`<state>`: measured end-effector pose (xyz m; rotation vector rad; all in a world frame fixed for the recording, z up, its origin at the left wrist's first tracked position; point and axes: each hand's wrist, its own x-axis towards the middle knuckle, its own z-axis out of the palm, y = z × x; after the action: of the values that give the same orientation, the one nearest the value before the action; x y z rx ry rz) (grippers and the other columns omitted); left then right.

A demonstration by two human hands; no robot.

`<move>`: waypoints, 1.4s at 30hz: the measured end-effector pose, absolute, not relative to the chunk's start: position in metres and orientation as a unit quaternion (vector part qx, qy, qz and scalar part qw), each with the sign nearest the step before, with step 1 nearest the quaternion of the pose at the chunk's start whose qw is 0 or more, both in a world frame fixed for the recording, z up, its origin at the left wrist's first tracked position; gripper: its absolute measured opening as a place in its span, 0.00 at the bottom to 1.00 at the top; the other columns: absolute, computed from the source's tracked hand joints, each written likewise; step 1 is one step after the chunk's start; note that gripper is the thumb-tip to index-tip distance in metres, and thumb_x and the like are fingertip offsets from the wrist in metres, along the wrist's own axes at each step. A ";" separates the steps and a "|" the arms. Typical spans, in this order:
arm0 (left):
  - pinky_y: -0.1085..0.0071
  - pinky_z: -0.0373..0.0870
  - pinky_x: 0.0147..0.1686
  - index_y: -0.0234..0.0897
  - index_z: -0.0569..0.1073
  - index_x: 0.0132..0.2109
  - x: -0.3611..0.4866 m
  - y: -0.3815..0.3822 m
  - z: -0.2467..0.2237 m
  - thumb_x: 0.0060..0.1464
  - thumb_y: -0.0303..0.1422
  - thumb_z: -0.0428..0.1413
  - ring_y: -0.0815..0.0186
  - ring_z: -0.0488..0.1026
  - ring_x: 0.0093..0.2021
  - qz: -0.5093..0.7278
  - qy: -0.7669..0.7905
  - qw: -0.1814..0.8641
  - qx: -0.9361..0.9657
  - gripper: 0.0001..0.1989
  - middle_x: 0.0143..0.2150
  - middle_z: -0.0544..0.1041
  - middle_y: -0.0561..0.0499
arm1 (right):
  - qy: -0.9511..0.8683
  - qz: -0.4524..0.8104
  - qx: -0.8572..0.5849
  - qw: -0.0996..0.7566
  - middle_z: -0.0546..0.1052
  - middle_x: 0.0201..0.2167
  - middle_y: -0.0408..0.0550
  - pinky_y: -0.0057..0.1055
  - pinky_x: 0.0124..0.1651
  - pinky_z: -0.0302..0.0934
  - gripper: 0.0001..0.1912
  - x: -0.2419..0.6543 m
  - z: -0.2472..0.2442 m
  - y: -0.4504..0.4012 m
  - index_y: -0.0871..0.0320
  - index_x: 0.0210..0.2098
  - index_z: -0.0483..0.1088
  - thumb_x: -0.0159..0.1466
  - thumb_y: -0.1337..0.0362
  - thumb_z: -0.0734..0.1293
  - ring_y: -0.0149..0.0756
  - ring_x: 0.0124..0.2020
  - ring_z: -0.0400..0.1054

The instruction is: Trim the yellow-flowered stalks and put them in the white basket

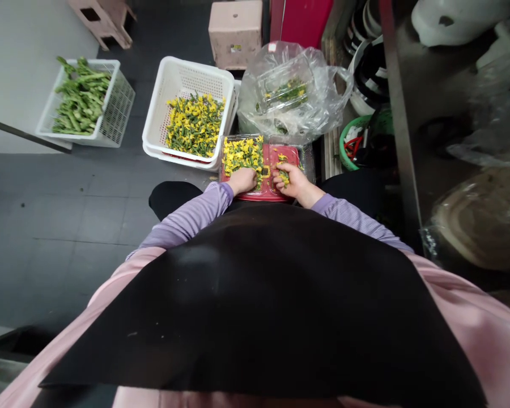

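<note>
A clear plastic clamshell box [277, 148] lies opened out on a red surface [267, 196] just in front of my lap. Its left half is filled with yellow flowers on green stems [240, 153]. My left hand [243, 181] rests at the near side of that half, its fingers curled down against the flowers; what they pinch is hidden. Over the right half, my right hand [295, 182] is closed on a small bunch of yellow flowers [284, 178]. A few loose yellow bits lie just beyond it.
A white basket [153, 122] of yellow flowers stands ahead on the left, with a white crate [123, 105] of thick green stalks farther left. Ahead are a clear plastic bag [325, 107] and a pink stool [235, 31]. A metal shelf edge [402, 113] runs along the right.
</note>
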<state>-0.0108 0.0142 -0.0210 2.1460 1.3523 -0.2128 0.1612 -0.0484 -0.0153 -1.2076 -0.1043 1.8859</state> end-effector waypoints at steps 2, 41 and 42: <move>0.74 0.63 0.31 0.35 0.73 0.27 -0.017 0.012 -0.010 0.54 0.22 0.60 0.69 0.71 0.26 -0.002 0.525 0.392 0.755 0.10 0.21 0.70 0.54 | -0.090 0.744 -0.515 0.417 0.63 0.19 0.37 0.17 0.17 0.41 0.08 0.156 -0.018 -0.051 0.57 0.31 0.62 0.65 0.71 0.66 0.21 0.16 0.50; 0.80 0.57 0.16 0.32 0.71 0.27 -0.034 -0.015 0.007 0.64 0.29 0.62 0.79 0.61 0.13 0.138 0.547 0.695 0.445 0.16 0.18 0.70 0.56 | -0.428 0.519 -0.597 0.438 0.75 0.30 0.44 0.31 0.38 0.65 0.09 0.127 -0.040 -0.044 0.60 0.35 0.72 0.56 0.70 0.74 0.34 0.34 0.69; 0.80 0.58 0.16 0.32 0.71 0.27 -0.034 -0.015 0.008 0.64 0.27 0.62 0.79 0.61 0.14 0.141 0.547 0.694 0.446 0.16 0.18 0.70 0.56 | -0.438 0.505 -0.598 0.442 0.75 0.32 0.45 0.32 0.39 0.65 0.09 0.127 -0.042 -0.044 0.59 0.35 0.72 0.56 0.70 0.74 0.35 0.35 0.69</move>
<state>-0.0336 -0.0155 0.0079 0.9959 1.2207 0.3145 0.1270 -0.0438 -0.0416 -1.4850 -1.0857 1.2534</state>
